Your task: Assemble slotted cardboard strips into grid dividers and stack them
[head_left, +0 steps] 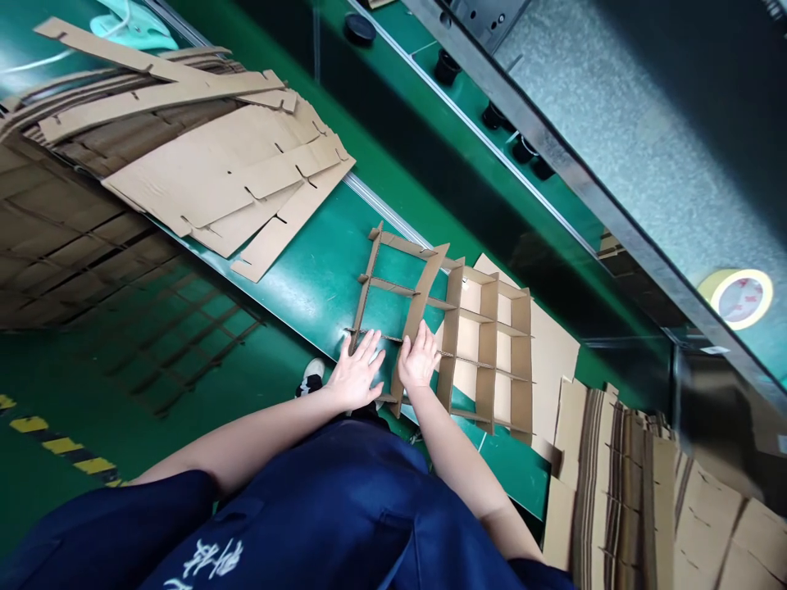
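Observation:
A cardboard divider grid of interlocked slotted strips stands on the green worktop in front of me. My left hand lies over the near part of its left end strip, fingers stretched and spread. My right hand rests on the neighbouring long strip, which leans and bows; its fingers are extended along the top edge. Neither hand is wrapped round a strip. The cells at the left are wider than those at the right. Part of the grid's near edge is hidden behind my hands and forearms.
Slotted cardboard strips lie piled at the upper left. A flat cardboard sheet lies under the grid's right part. Stacked strips stand at the lower right. A tape roll sits on the raised shelf. Finished-looking grids stand lower left.

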The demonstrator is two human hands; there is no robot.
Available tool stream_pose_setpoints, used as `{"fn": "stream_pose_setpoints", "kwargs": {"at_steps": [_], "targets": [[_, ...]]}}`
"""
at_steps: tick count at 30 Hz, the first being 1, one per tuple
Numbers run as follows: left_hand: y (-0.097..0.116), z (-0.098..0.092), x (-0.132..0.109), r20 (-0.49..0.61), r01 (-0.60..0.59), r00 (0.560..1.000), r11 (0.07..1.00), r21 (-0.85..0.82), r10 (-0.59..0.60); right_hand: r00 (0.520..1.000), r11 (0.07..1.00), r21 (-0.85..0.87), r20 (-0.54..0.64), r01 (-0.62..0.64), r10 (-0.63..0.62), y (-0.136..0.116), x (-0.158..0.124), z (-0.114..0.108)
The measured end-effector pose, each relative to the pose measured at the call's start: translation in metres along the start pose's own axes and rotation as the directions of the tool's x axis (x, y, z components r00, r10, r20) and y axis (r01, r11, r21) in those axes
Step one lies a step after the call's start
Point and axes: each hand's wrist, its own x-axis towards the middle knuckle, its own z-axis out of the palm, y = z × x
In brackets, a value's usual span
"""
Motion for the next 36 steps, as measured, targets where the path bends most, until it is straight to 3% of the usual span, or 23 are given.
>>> {"fn": "stream_pose_setpoints", "kwargs": {"at_steps": [5, 8, 11, 15, 19, 29, 36], "targets": [[0.0, 0.001, -0.001, -0.014, -0.012, 1.0, 1.0, -0.001, 0.012, 0.997, 1.0, 0.0, -0.08, 0.023, -0.023, -0.005, 0.066, -0.014], [-0.001, 0.002, -0.001, -0.031, -0.015, 0.999, 1.0, 0.013, 0.016, 0.995, 0.995, 0.007, -0.003, 0.097, -0.097, -0.011, 0.114, -0.019], [-0.001, 0.002, 0.0, -0.034, -0.019, 0.999, 1.0, 0.013, 0.02, 0.99, 0.996, 0.082, 0.137, 0.028, -0.039, -0.01, 0.14, -0.017], [-0.002, 0.002, 0.001, -0.029, -0.017, 0.999, 1.0, -0.004, 0.017, 0.969, 0.992, 0.114, 0.246, -0.056, 0.026, -0.004, 0.143, -0.01], [-0.002, 0.003, 0.001, -0.018, -0.013, 1.0, 1.0, -0.017, 0.013, 0.963, 0.993, 0.118, 0.267, -0.008, -0.024, -0.006, 0.14, -0.003], [-0.003, 0.006, 0.001, -0.018, -0.031, 0.999, 0.999, -0.013, 0.03, 0.962, 0.997, -0.042, 0.264, -0.062, 0.071, -0.032, 0.144, -0.01], [-0.003, 0.006, 0.001, -0.019, -0.02, 1.0, 1.0, -0.017, 0.019, 0.952, 0.993, -0.109, 0.297, -0.038, 0.069, -0.034, 0.144, -0.012]]}}
